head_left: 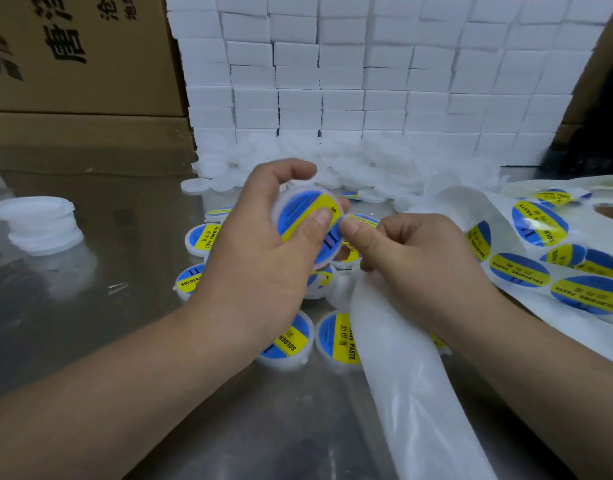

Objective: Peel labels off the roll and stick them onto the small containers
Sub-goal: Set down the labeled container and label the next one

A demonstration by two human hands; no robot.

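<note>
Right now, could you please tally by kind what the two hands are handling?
Small container: 1, gripped by the left hand
Label: 1, on that container, pinched at its edge by the right hand
Backing strip: 1, running beneath the right hand
Total: 3

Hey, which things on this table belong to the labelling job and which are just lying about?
Job: container in the left hand; label pinched by the right hand; label roll; labelled containers; plain white containers behind.
Lying about: cardboard boxes; wall of white blocks.
</note>
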